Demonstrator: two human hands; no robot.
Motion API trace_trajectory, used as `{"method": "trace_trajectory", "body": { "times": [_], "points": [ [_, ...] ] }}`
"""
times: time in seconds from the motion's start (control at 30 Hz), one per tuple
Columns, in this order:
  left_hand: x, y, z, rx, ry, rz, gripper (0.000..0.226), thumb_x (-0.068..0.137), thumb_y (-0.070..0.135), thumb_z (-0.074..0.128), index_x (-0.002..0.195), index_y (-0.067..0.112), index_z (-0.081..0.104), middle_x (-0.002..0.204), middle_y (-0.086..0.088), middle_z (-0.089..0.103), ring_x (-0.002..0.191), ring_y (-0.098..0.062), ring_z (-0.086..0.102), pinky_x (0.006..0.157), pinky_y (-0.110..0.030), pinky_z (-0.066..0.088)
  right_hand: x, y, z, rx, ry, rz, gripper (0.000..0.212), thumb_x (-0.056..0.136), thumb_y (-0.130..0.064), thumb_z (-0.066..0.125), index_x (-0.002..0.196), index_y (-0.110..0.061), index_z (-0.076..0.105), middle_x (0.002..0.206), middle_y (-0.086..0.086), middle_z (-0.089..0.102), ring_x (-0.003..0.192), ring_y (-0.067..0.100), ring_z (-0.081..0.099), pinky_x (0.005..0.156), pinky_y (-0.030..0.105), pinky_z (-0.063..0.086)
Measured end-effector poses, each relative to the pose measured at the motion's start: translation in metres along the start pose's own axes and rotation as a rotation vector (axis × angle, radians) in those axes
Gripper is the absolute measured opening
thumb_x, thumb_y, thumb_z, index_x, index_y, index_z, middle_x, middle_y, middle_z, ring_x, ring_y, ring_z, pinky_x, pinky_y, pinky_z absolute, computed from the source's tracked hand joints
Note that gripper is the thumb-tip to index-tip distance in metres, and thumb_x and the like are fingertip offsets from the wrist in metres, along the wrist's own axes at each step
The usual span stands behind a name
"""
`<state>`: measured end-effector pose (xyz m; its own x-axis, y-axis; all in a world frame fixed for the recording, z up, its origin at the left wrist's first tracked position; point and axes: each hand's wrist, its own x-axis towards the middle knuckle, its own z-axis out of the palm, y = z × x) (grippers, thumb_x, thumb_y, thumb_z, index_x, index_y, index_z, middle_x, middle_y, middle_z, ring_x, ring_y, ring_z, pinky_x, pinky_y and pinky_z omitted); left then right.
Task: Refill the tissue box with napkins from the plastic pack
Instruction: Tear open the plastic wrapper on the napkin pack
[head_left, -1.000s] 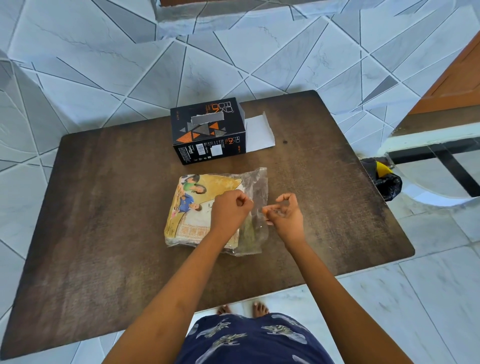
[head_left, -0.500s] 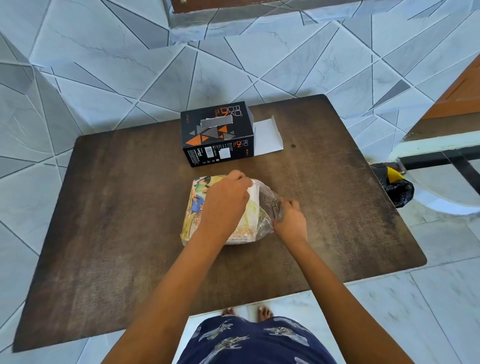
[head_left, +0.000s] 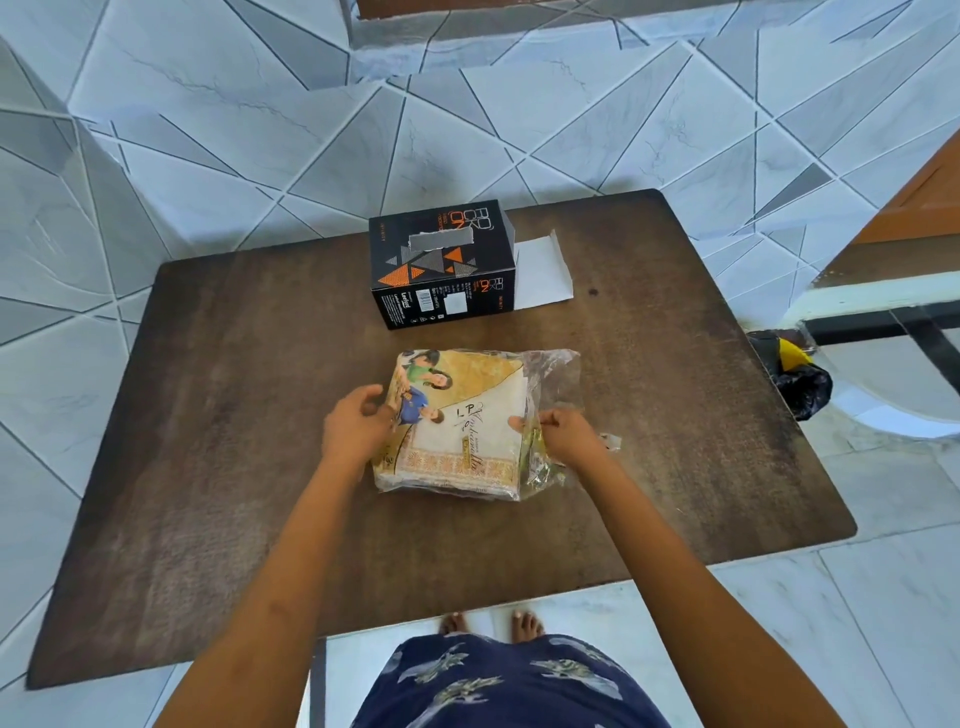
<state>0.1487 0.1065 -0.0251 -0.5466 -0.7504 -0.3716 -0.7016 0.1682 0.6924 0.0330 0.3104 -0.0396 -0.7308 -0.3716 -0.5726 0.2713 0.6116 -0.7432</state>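
A clear plastic pack (head_left: 467, 421) of napkins with a printed yellow cover lies flat in the middle of the brown table (head_left: 234, 415). My left hand (head_left: 356, 428) rests against the pack's left edge with fingers loosely curled. On the right side, my right hand (head_left: 563, 436) pinches the loose plastic of the pack's open end. Behind the pack stands the black and orange tissue box (head_left: 441, 265), upright, with a slot in its top and a white flap (head_left: 540, 273) open on its right side.
A black and yellow bag (head_left: 795, 374) lies on the tiled floor just past the table's right edge. A glass-topped table (head_left: 909, 332) stands further right. My bare feet (head_left: 488, 623) show at the table's near edge.
My left hand slid off the top of the pack to its left edge. The right hand stayed at the plastic end. The pack now lies flat with its cover showing.
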Motion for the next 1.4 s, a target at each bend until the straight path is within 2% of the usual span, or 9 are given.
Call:
{"method": "trace_trajectory", "body": {
  "times": [0.07, 0.2, 0.53, 0.67, 0.83, 0.93, 1.03, 1.23, 1.4],
  "points": [
    [0.000, -0.005, 0.003, -0.089, -0.104, -0.085, 0.036, 0.093, 0.021, 0.050, 0.128, 0.016, 0.050, 0.127, -0.007, 0.057, 0.107, -0.025, 0.057, 0.082, -0.038, 0.050, 0.005, -0.003, 0.005, 0.089, -0.037, 0.045, 0.059, 0.075, -0.039, 0.072, 0.104, 0.010, 0.059, 0.119, 0.028, 0.059, 0.108, 0.039, 0.058, 0.097, 0.047, 0.046],
    [0.002, -0.013, 0.006, -0.187, -0.113, -0.170, 0.032, 0.095, 0.022, 0.047, 0.123, 0.011, 0.057, 0.112, -0.008, 0.062, 0.088, -0.018, 0.055, 0.058, -0.026, 0.046, 0.015, -0.010, 0.012, 0.167, -0.098, 0.094, 0.063, 0.070, -0.038, 0.076, 0.117, -0.001, 0.057, 0.114, 0.011, 0.063, 0.100, 0.025, 0.060, 0.090, 0.035, 0.049],
    [0.007, -0.029, 0.008, -0.436, -0.141, -0.351, 0.017, 0.089, 0.017, 0.058, 0.073, 0.016, 0.060, 0.071, -0.002, 0.057, 0.063, -0.012, 0.046, 0.059, -0.026, 0.040, 0.014, -0.007, 0.021, 0.433, -0.219, 0.118, 0.051, 0.084, -0.021, 0.064, 0.127, -0.002, 0.045, 0.121, 0.012, 0.056, 0.119, 0.034, 0.052, 0.084, 0.036, 0.048],
    [0.008, -0.027, 0.002, -0.535, -0.185, -0.403, 0.012, 0.088, 0.013, 0.060, 0.075, 0.013, 0.059, 0.075, -0.004, 0.060, 0.067, -0.014, 0.052, 0.061, -0.029, 0.044, 0.015, 0.000, 0.025, 0.531, -0.250, 0.175, 0.049, 0.088, -0.022, 0.058, 0.132, -0.005, 0.041, 0.134, 0.017, 0.050, 0.119, 0.032, 0.052, 0.069, 0.030, 0.049],
    [0.009, -0.034, 0.001, -0.598, -0.143, -0.436, 0.004, 0.085, 0.010, 0.062, 0.082, 0.011, 0.061, 0.077, -0.004, 0.062, 0.069, -0.014, 0.057, 0.063, -0.029, 0.048, 0.017, 0.001, 0.025, 0.507, -0.307, 0.138, 0.045, 0.090, -0.011, 0.054, 0.132, -0.002, 0.039, 0.132, 0.020, 0.050, 0.114, 0.032, 0.057, 0.087, 0.039, 0.050],
    [0.012, -0.040, -0.002, -0.626, -0.041, -0.424, 0.008, 0.085, 0.007, 0.063, 0.078, 0.010, 0.060, 0.074, -0.004, 0.062, 0.065, -0.013, 0.058, 0.055, -0.027, 0.048, 0.018, 0.000, 0.020, 0.514, -0.313, 0.087, 0.039, 0.088, -0.006, 0.056, 0.124, 0.005, 0.045, 0.109, 0.016, 0.062, 0.080, 0.017, 0.071, 0.065, 0.029, 0.059],
    [0.017, -0.048, -0.008, -0.655, 0.037, -0.412, 0.008, 0.085, 0.006, 0.062, 0.078, 0.008, 0.061, 0.074, -0.005, 0.061, 0.065, -0.013, 0.058, 0.055, -0.026, 0.048, 0.019, 0.007, 0.013, 0.564, -0.259, 0.096, 0.049, 0.078, -0.008, 0.069, 0.124, -0.002, 0.052, 0.113, 0.018, 0.065, 0.099, 0.032, 0.066, 0.081, 0.045, 0.056],
    [0.025, -0.059, -0.022, -0.626, 0.187, -0.395, 0.020, 0.086, 0.011, 0.063, 0.067, 0.016, 0.058, 0.087, -0.012, 0.063, 0.065, -0.014, 0.055, 0.055, -0.028, 0.047, 0.017, 0.008, 0.007, 0.563, -0.254, 0.061, 0.040, 0.080, -0.011, 0.066, 0.118, -0.007, 0.056, 0.110, 0.015, 0.068, 0.093, 0.028, 0.067, 0.070, 0.036, 0.058],
    [0.024, -0.053, -0.024, -0.593, -0.126, -0.402, 0.042, 0.079, 0.042, 0.067, 0.107, 0.012, 0.063, 0.100, -0.011, 0.068, 0.092, -0.029, 0.064, 0.086, -0.046, 0.053, 0.013, 0.005, 0.001, 0.587, -0.299, 0.025, 0.025, 0.082, -0.013, 0.064, 0.106, -0.015, 0.060, 0.104, 0.010, 0.070, 0.094, 0.027, 0.067, 0.073, 0.036, 0.059]
  ]
}}
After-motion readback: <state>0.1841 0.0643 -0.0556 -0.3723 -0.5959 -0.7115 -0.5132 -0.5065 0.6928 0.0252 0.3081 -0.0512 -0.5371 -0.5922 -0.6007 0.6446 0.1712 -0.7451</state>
